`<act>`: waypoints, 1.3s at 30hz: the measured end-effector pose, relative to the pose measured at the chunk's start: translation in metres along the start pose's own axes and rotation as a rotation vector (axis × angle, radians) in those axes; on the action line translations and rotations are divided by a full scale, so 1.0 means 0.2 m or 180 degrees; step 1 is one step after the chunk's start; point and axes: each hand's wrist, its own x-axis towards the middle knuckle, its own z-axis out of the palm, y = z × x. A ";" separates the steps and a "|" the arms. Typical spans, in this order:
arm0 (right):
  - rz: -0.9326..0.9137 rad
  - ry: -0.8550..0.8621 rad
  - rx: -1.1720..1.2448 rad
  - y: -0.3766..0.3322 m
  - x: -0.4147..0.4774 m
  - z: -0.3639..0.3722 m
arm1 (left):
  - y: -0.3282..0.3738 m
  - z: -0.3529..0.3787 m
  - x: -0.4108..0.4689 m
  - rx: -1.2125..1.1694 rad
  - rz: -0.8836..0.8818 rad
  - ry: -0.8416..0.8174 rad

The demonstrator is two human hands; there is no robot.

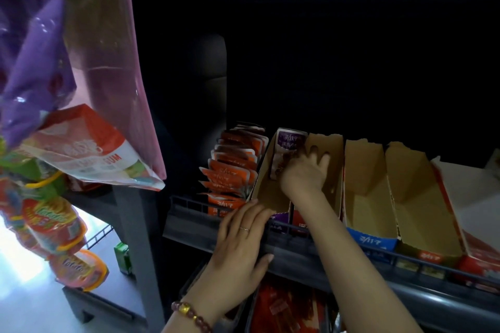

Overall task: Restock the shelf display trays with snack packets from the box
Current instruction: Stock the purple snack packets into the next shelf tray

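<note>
Dark shelf (433, 303) across the lower frame, with a row of cardboard display trays, long axes running 6 to 12 o'clock. Purple-fronted tray (266, 184) mostly bare, with purple snack packets (286, 149) upright at its 12 o'clock end. Right hand (303, 173) nearer, deep inside against them; gripping or merely pressing, impossible to tell. Left hand (243, 238) flat, fingers straight, on the tray's 6 o'clock front. Supply box unseen.

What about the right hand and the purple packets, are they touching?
Touching. The head view shows the right hand holding the purple packets inside the tray.
</note>
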 end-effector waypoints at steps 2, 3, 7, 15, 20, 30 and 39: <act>-0.0046 0.0000 0.0004 0.01 0.00 0.00 | 0.00 -0.03 0.00 0.0018 -0.0002 -0.0122; -0.0062 -0.0003 0.0030 0.01 0.00 -0.01 | 0.00 -0.04 0.00 0.0034 0.0012 -0.0185; -0.0083 0.0082 0.0295 0.04 0.00 -0.01 | 0.01 -0.06 -0.01 0.0193 0.0087 -0.0299; -0.0809 0.1073 0.1208 0.13 -0.13 -0.08 | 0.06 -0.23 -0.04 0.0017 0.0301 0.0166; -0.1681 0.0856 0.2245 0.16 -0.43 -0.17 | 0.08 -0.31 -0.24 0.0046 0.0763 -0.0116; -0.3200 -0.1445 0.2051 0.04 -1.18 0.42 | 0.03 -0.29 -1.16 0.0333 0.0192 -0.1647; -0.1692 -0.3517 0.2144 -0.16 -1.60 1.59 | 0.00 -0.16 -1.70 0.0210 -0.0369 -0.2398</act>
